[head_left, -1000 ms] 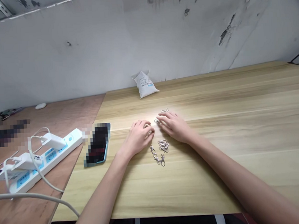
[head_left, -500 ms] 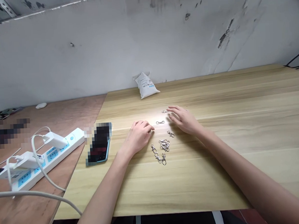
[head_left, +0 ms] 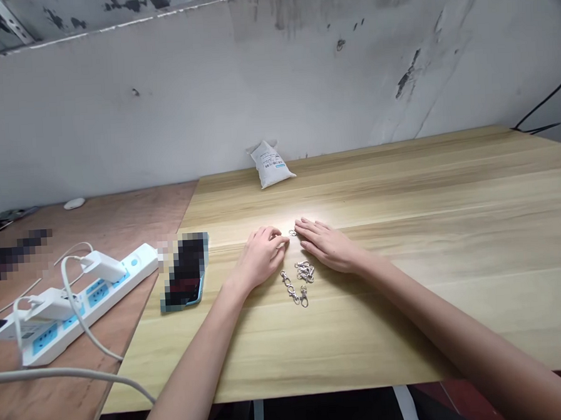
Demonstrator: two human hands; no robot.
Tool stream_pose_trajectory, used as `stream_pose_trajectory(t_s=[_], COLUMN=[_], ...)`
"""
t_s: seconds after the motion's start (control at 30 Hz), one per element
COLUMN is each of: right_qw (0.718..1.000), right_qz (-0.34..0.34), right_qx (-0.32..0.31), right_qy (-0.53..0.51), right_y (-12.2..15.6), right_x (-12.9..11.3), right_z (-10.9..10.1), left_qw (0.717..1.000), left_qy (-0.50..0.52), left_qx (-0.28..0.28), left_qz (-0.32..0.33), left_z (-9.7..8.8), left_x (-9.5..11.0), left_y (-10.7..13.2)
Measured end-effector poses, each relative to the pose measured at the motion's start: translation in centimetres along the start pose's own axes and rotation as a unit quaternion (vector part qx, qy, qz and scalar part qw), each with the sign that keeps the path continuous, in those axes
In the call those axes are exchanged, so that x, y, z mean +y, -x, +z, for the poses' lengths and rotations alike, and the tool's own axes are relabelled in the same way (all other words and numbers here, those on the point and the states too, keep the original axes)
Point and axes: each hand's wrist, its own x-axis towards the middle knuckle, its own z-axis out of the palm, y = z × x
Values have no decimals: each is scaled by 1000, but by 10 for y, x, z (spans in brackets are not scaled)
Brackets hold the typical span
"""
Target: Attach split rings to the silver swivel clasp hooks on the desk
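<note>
My left hand (head_left: 264, 255) rests on the table with curled fingers. A small metallic glint shows between its thumb and fingers, seemingly part of a swivel clasp. Palm down and fingers stretched out, my right hand (head_left: 328, 245) lies flat to the right. A silver swivel clasp (head_left: 292, 233) pokes out at its fingertips, in the gap between both hands; the rest is covered. Nearer to me lies a small heap of swivel clasps (head_left: 305, 271). Left of and below the heap, clasps lie in a slanting row (head_left: 290, 288), with a single clasp (head_left: 304, 296) beside its lower end.
A phone (head_left: 186, 269) lies left of my left hand. Farther left, a white power strip (head_left: 90, 301) with plugged chargers and loose cables sits on a lower brown board (head_left: 135, 224). A white plastic packet (head_left: 271, 165) stands at the back against the wall.
My right hand has moved left and nearer to me, flattening over the table. The loose clasps by it are now gathered or covered at its fingers. My left hand has barely moved.
</note>
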Motion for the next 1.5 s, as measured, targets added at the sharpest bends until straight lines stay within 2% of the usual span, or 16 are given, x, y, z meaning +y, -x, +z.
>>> stream_pose_trajectory(t_s=[0.13,0.3,0.57,1.0,1.17,1.3,1.5], right_qw=[999,998,996,994,993,991,987], right_qz=[-11,-10,-32,-10,-13,-19,-19], right_qx=[-14,57,66,113,118,126,146], right_qy=[-38,-28,56,5,-15,-40,-59], right_y=[12,12,3,6,7,6,4], right_x=[-6,3,5,8,10,11,8], right_z=[-13,-24,-13,-7,-6,-6,-5], left_qw=[1000,1000,1000,994,995,998,999], left_qy=[-4,-7,17,60,65,26,-16], left_qx=[-10,-15,-4,-5,13,29,8], left_qz=[-1,-4,-21,-90,-77,-54,-29], left_z=[5,6,6,9,5,2,2], left_x=[1,2,0,3,2,2,4], left_y=[1,1,-1,-5,-4,-3,-5])
